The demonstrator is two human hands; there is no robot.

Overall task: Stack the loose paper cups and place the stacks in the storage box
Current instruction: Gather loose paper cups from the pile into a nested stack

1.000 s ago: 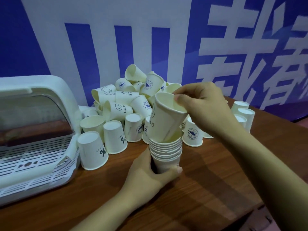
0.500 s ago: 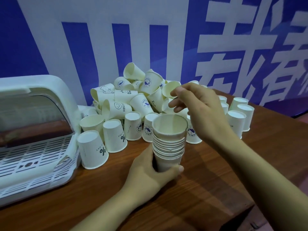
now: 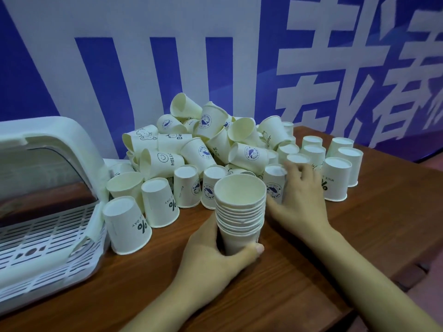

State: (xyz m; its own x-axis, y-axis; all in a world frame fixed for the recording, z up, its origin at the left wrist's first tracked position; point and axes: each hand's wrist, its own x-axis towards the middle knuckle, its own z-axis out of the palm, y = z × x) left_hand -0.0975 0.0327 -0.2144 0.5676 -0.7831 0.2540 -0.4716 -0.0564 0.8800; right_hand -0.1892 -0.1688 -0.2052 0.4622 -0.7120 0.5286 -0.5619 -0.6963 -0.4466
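On the wooden counter (image 3: 359, 236) your left hand (image 3: 215, 255) grips the light stack (image 3: 239, 212); your open right hand (image 3: 302, 195) should take the next thin cup (image 3: 274, 183) gently by its sides.

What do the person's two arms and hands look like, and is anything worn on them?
Both forearms are bare as far as the picture shows: no sleeve, glove, watch, bracelet or ring is visible. The left hand has short fingernails, as the thumb shows. The right hand is slightly blurred, so its nails cannot be judged. Neither arm carries any marking.
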